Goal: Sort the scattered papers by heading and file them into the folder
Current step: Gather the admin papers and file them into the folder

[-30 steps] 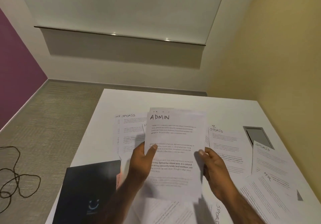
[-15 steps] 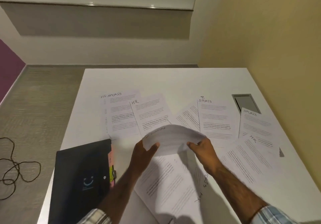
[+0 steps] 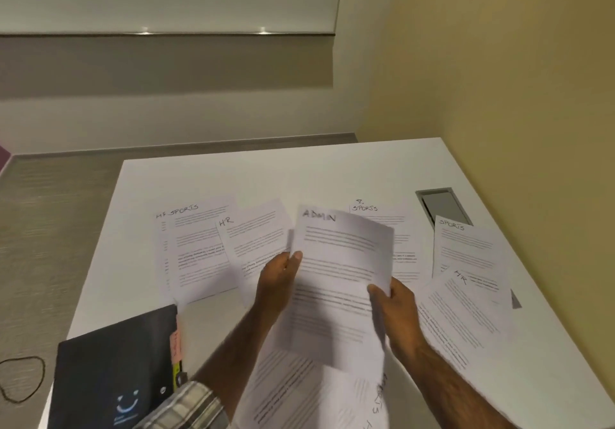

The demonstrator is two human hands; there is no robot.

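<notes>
Clock directions are read from the middle of the white tabletop (image 3: pixel 299 175). Nearest, at 7 o'clock, a plaid sleeve (image 3: pixel 186 408) covers the left forearm. Beside it, at 8 o'clock, a closed black folder (image 3: pixel 109 372) with a pale smile mark lies flat, and pink and yellow tabs (image 3: pixel 175 345) jut from its right edge. At 6 o'clock, loose printed sheets (image 3: pixel 299 395) lie overlapped and tilted, one with handwriting along its right edge.

Above them the ADMIN sheet (image 3: pixel 339 278) is held off the tabletop, turned slightly clockwise. It is white, with grey lines of print and a handwritten heading at its top, and it appears blurred. The left hand (image 3: pixel 279 278) pinches its left edge, thumb on the printed face and fingers behind. The right hand (image 3: pixel 396 308) pinches its right edge lower down, thumb likewise in front.

At 3 o'clock an HR sheet (image 3: pixel 466 312) overlaps a SPORTS sheet (image 3: pixel 466 245). Farther off, from 10 to 1 o'clock, lie an HR SPORTS sheet (image 3: pixel 193 245), a second HR page (image 3: pixel 256 232) overlapping it, and another SPORTS page (image 3: pixel 382 215) partly hidden behind the held one. A grey recessed hatch (image 3: pixel 442 204) sits at 2 o'clock.
</notes>
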